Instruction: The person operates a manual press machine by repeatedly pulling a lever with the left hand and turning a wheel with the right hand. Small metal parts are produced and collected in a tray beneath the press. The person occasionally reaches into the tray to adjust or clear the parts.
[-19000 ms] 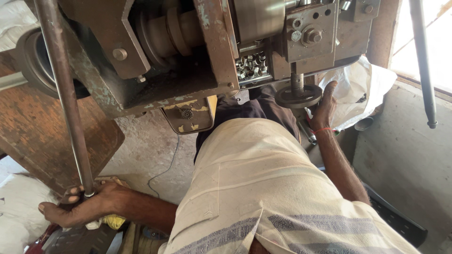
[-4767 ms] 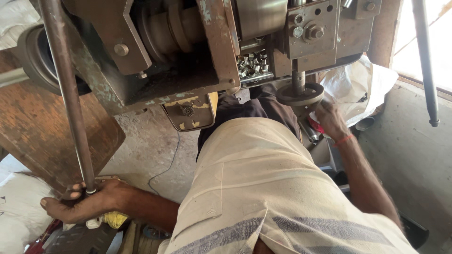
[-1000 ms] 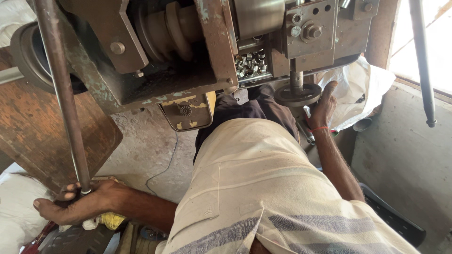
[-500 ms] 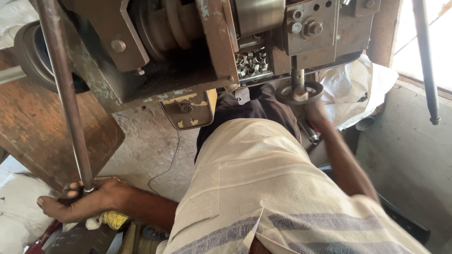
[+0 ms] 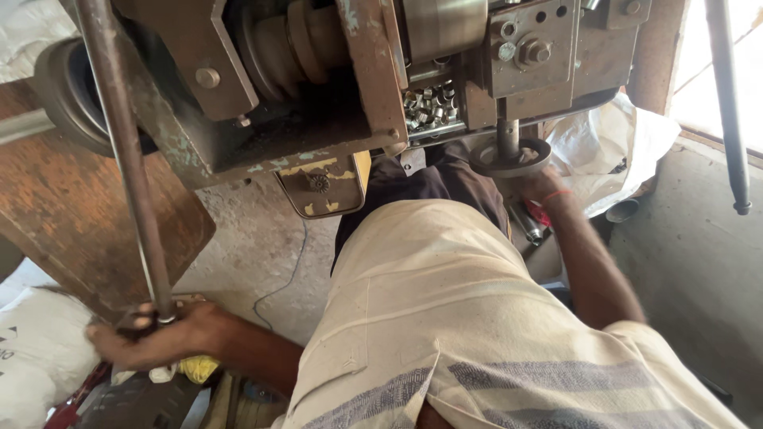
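Steel lever rod (image 5: 127,167) runs nearly upright from the worn green machine (image 5: 318,87), leaning slightly, its lower end in the left hand (image 5: 159,338), grip closed around it. Right hand (image 5: 540,187) touches the round wheel (image 5: 509,156) from below; its grip cannot be judged.

Right hand (image 5: 539,184), centre right: blurred, its fingers tucked beneath the round metal disc (image 5: 509,156), so the grip cannot be judged. Left hand (image 5: 155,342), lower left: fingers wrap the long steel lever (image 5: 127,167), whose top is cut off by the upper edge. Machine body (image 5: 318,87): cropped along the top. Small metal parts (image 5: 425,107) in its recess: too small to identify.
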